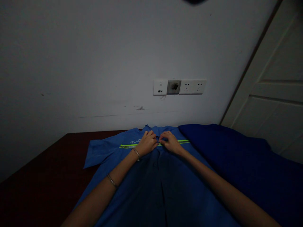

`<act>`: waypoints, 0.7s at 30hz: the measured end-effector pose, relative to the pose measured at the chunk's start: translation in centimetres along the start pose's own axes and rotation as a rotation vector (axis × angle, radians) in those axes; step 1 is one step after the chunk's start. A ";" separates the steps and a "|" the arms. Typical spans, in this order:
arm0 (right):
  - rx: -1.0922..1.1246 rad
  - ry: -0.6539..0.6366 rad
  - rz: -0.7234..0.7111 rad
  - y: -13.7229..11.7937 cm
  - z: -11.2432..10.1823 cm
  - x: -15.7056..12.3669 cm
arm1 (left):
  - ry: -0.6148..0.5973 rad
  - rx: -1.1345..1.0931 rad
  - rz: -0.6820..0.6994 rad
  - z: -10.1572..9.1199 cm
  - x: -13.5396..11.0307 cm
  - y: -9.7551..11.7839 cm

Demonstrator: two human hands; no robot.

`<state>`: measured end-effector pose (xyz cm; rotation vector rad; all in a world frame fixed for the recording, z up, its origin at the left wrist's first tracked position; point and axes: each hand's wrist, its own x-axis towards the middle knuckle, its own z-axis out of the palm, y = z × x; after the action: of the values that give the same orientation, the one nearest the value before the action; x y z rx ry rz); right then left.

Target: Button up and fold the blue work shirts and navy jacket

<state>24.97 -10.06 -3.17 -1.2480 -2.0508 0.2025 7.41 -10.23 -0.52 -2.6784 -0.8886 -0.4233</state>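
Note:
A blue short-sleeved work shirt point(111, 151) lies face up on a dark red-brown table point(47, 176), its collar toward the wall and a yellow-green reflective stripe point(126, 145) across the chest. My left hand point(147, 142) and my right hand point(169, 142) meet at the shirt's front placket just below the collar. Both have their fingers curled and pinched on the fabric edges there. What lies between the fingertips is too small to make out. Two thin bracelets sit on my left forearm.
A darker blue cloth point(236, 154) lies piled on the table to the right of the shirt. A white wall point(94, 63) with a row of sockets point(180, 87) stands just behind the table. A white panelled door point(274, 94) is at the right.

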 end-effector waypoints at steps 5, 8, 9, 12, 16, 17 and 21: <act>0.099 0.062 0.009 0.0 0.1 -0.1 | 0.098 -0.026 -0.006 0.6 -0.4 -0.1; 0.157 0.048 0.057 0.2 0.2 0.0 | 0.140 -0.003 0.020 1.2 -0.4 0.0; 0.177 0.011 0.081 0.4 0.1 0.0 | 0.146 0.005 0.031 1.4 -0.4 0.0; 0.177 -0.155 0.091 0.7 -0.8 0.2 | 0.140 0.020 0.053 2.0 -0.5 0.0; -0.063 -0.220 -0.041 -0.1 -3.1 0.5 | 0.124 0.010 0.043 2.3 -0.7 -0.1; -0.144 -0.228 -0.079 -0.6 -3.7 0.5 | 0.121 0.008 0.042 2.3 -0.8 -0.1; -0.410 -0.350 -0.226 -3.1 -4.9 0.8 | 0.115 0.027 0.047 2.3 -0.7 -0.1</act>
<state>25.74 -12.05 2.31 -1.2692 -2.6130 -0.1224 7.24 -9.68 -2.83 -2.6148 -0.7915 -0.5449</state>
